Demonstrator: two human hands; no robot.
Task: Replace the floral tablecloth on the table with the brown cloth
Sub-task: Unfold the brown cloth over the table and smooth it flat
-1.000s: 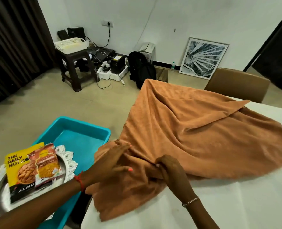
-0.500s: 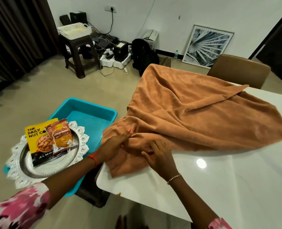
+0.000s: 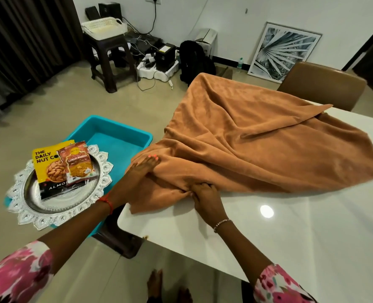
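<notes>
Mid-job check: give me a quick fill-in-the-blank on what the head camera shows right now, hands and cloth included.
1. The left hand lies flat and the right hand grips a fold, both on the cloth, whose colour is ____.
2. The bare top of the table is ____.
3. The silver tray holds ____ snack packets.
Missing words: brown; white; two.

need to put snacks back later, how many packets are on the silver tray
2. The yellow almond packet lies on the silver tray; the red-brown packet lies on top, overlapping its right edge. Another could be hidden beneath them.
</notes>
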